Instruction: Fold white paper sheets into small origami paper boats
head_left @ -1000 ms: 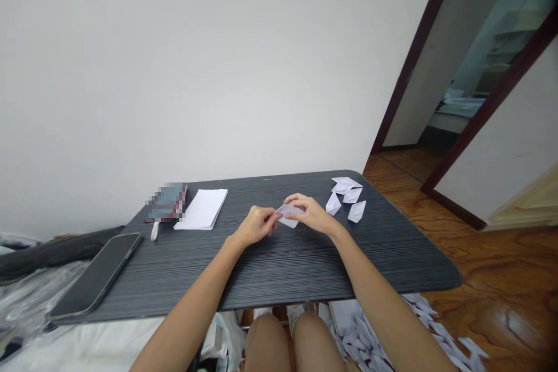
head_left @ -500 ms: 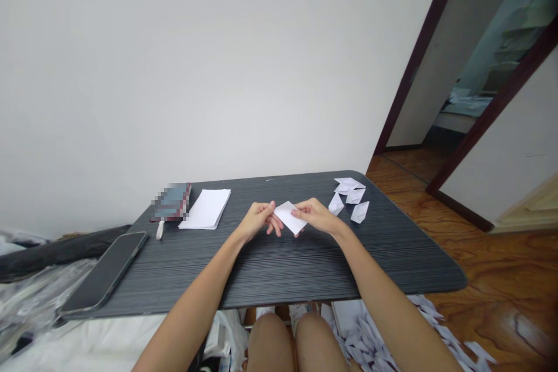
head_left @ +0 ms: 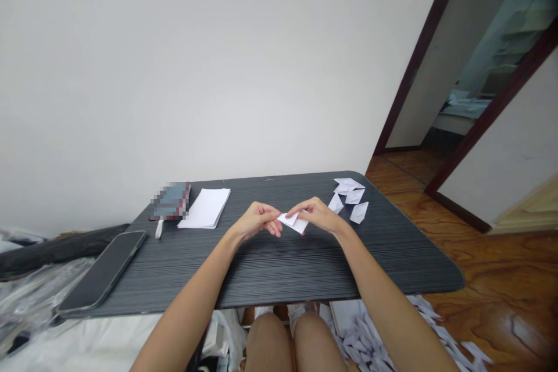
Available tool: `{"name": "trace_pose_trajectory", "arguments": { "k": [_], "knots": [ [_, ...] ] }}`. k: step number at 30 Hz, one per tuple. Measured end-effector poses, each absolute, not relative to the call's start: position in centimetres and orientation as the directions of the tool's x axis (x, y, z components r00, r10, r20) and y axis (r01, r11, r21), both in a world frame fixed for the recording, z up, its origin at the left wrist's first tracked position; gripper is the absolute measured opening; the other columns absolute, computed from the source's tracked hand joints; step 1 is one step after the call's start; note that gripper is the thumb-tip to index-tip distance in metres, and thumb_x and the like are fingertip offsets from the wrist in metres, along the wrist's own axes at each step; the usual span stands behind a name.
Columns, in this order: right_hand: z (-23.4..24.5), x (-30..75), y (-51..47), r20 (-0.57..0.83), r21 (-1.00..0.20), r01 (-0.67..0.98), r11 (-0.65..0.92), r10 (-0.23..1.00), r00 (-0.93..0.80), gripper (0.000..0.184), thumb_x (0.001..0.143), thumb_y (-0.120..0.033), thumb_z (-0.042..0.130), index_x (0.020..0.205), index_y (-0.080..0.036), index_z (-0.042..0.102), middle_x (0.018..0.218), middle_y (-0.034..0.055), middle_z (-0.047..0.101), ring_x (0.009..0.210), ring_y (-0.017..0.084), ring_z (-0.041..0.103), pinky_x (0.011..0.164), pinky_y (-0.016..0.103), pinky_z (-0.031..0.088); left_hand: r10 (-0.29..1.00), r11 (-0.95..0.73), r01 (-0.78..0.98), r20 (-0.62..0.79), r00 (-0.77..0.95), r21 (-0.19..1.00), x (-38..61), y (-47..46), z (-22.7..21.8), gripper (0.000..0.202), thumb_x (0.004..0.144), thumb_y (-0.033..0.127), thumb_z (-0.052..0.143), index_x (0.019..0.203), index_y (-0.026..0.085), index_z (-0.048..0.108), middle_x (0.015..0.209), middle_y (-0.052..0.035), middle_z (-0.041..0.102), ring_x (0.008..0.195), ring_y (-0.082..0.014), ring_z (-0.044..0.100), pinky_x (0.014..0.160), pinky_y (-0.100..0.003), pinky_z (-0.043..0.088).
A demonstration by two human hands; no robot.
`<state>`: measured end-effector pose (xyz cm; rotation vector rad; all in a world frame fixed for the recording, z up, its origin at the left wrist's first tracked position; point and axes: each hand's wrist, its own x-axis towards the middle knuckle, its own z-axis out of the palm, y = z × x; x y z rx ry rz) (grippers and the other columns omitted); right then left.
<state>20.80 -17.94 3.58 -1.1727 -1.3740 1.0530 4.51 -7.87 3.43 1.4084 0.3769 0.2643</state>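
A small folded piece of white paper [head_left: 296,224] is held above the dark table [head_left: 288,279], between my two hands. My left hand [head_left: 261,221] pinches its left corner between thumb and fingers. On the other side, my right hand [head_left: 314,215] grips the paper, its thumb and fingers pressing on a turned-over flap. Parts of the sheet are hidden by the fingers. Several folded white paper pieces [head_left: 359,213] lie just beyond my right hand. Farther left rests a stack of white paper sheets [head_left: 204,209].
A phone [head_left: 103,270] lies at the table's left edge. Behind it are a blurred-out book-like item [head_left: 172,200] and a white strap [head_left: 159,228]. Many folded papers [head_left: 370,337] are heaped below the table at right. A white wall [head_left: 261,70] stands behind the table.
One part of the paper has been folded over, so it looks narrower now. My right fingers have moved onto the flap, and my left hand has closed on the left corner.
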Motion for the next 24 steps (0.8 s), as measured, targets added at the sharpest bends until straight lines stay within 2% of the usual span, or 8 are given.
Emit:
{"name": "trace_pose_trajectory", "arguments": {
  "k": [6, 12, 14, 18, 21, 24],
  "knots": [
    [3.5, 20.9, -17.9, 0.176, -0.961, 0.213, 0.177, 0.984, -0.026, 0.018, 0.064, -0.026, 0.055, 0.071, -0.015, 0.067, 0.055, 0.0002, 0.06, 0.047, 0.01, 0.051, 0.045, 0.021, 0.042, 0.393, 0.092, 0.041, -0.074, 0.917, 0.995, 4.6, -8.0, 3.4, 0.032, 0.066, 0.037, 0.06, 0.071, 0.005, 0.058, 0.055, -0.0082, 0.062, 0.045, -0.0134, 0.059, 0.04, -0.018, 0.043],
    [3.0, 21.1, -17.7, 0.216, -0.905, 0.357, 0.23, 0.973, -0.08, 0.019, 0.066, -0.019, 0.05, 0.073, -0.014, 0.067, 0.062, 0.0013, 0.062, 0.055, 0.01, 0.052, 0.052, 0.02, 0.039, 0.37, -0.033, 0.035, -0.021, 0.929, 0.999, 4.7, -7.9, 2.9, 0.034, 0.068, 0.039, 0.056, 0.066, 0.005, 0.055, 0.053, -0.0078, 0.061, 0.041, -0.0133, 0.057, 0.038, -0.02, 0.043],
    [3.1, 21.1, -17.7, 0.219, -0.896, 0.372, 0.242, 0.97, -0.102, 0.02, 0.067, -0.02, 0.05, 0.077, -0.014, 0.067, 0.068, 0.0023, 0.063, 0.06, 0.011, 0.053, 0.055, 0.021, 0.04, 0.38, -0.093, 0.03, 0.007, 0.925, 0.995, 4.7, -7.9, 2.7, 0.034, 0.07, 0.04, 0.054, 0.067, 0.006, 0.054, 0.053, -0.0075, 0.06, 0.041, -0.013, 0.057, 0.038, -0.019, 0.043],
    [3.1, 21.0, -17.8, 0.217, -0.916, 0.331, 0.227, 0.974, -0.068, 0.032, 0.069, -0.027, 0.052, 0.097, -0.014, 0.061, 0.078, 0.0041, 0.065, 0.067, 0.014, 0.056, 0.06, 0.024, 0.042, 0.419, -0.26, 0.011, 0.102, 0.902, 0.965, 4.8, -8.1, 2.3, 0.034, 0.075, 0.039, 0.047, 0.066, 0.007, 0.054, 0.051, -0.006, 0.059, 0.04, -0.0116, 0.056, 0.039, -0.019, 0.042],
    [2.7, 21.0, -17.6, 0.195, -0.911, 0.366, 0.189, 0.981, -0.02, 0.031, 0.067, -0.032, 0.055, 0.089, -0.012, 0.064, 0.073, 0.0057, 0.066, 0.065, 0.016, 0.057, 0.059, 0.025, 0.042, 0.419, -0.373, 0.011, 0.158, 0.894, 0.928, 4.8, -8.5, 2.3, 0.034, 0.077, 0.038, 0.043, 0.068, 0.008, 0.055, 0.052, -0.0048, 0.058, 0.041, -0.0109, 0.056, 0.039, -0.018, 0.043],
    [2.3, 21.1, -17.2, 0.159, -0.929, 0.334, 0.16, 0.987, -0.03, 0.031, 0.069, -0.036, 0.054, 0.082, -0.011, 0.065, 0.066, 0.0064, 0.066, 0.061, 0.016, 0.058, 0.056, 0.026, 0.043, 0.412, -0.465, 0.017, 0.199, 0.889, 0.885, 4.8, -8.7, 2.5, 0.032, 0.079, 0.037, 0.041, 0.072, 0.009, 0.056, 0.053, -0.0036, 0.058, 0.041, -0.0101, 0.056, 0.04, -0.018, 0.043]
  ]
}}
